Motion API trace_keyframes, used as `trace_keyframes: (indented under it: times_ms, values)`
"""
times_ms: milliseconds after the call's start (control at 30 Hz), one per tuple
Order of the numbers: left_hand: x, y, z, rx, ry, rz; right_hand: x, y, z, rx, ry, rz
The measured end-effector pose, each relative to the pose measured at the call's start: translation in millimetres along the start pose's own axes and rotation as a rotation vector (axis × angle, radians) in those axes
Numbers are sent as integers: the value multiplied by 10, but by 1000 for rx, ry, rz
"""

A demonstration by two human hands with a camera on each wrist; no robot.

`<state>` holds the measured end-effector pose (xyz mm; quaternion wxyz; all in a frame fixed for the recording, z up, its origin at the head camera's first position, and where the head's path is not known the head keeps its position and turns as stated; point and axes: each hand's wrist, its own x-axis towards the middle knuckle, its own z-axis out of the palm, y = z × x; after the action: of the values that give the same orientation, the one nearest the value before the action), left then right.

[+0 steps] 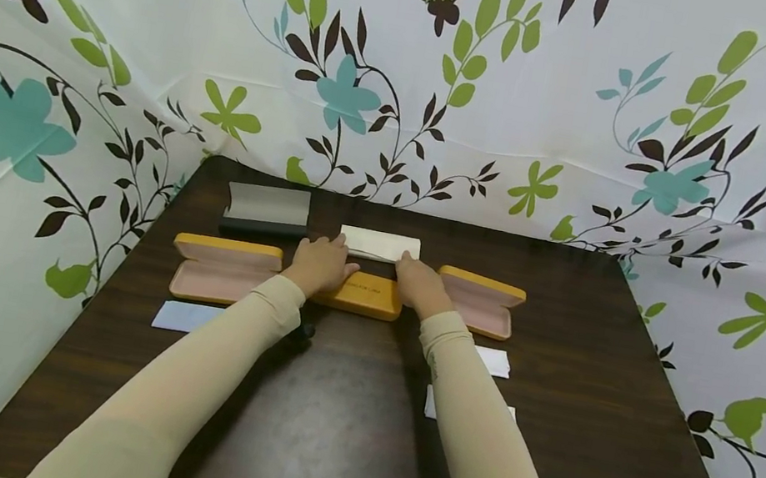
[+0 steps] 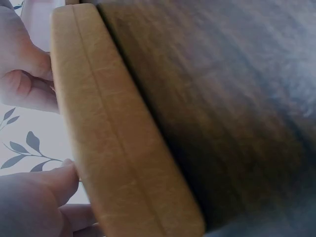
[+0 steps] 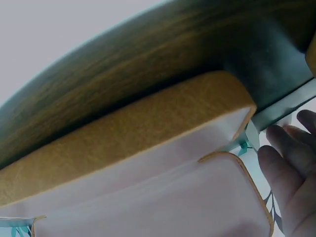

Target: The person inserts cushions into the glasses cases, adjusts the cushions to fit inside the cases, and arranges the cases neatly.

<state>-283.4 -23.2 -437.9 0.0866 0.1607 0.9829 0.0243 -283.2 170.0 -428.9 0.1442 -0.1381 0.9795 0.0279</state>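
Observation:
Beyond a closed mustard-yellow glasses case [image 1: 363, 295], a white oblong piece [image 1: 379, 245] lies between both hands. My left hand [image 1: 321, 263] has its fingertips at the left end of that white piece, its thumb low beside the yellow case. At the other end, my right hand [image 1: 419, 283] holds the piece's right edge. The left wrist view shows the long side of the closed case [image 2: 118, 128] partly hiding both hands. In the right wrist view an open, pink-lined case [image 3: 123, 133] is close by the right fingers [image 3: 281, 168].
Open pink-lined cases stand at left [image 1: 225, 272] and right [image 1: 479, 302]. A dark box with a grey lid [image 1: 266, 211] is at the back left. A light-blue cloth [image 1: 186, 317] and white folded cloths [image 1: 493, 362] lie nearer, around the forearms. Patterned curtain [image 1: 408, 133] borders the table.

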Motion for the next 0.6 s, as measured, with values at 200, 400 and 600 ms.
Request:
trace_keyframes:
  times_ms: [200, 400, 600]
  values:
    - [-24, -14, -79, -19, 29, 8, -32, 25, -45, 54, 54, -45]
    - [-47, 21, -129, -32, 140, 61, -110, 78, -70, 141, 78, -37]
    - [-87, 192, -171, -10, 263, 151, -252, 182, -23, 161, 144, -71]
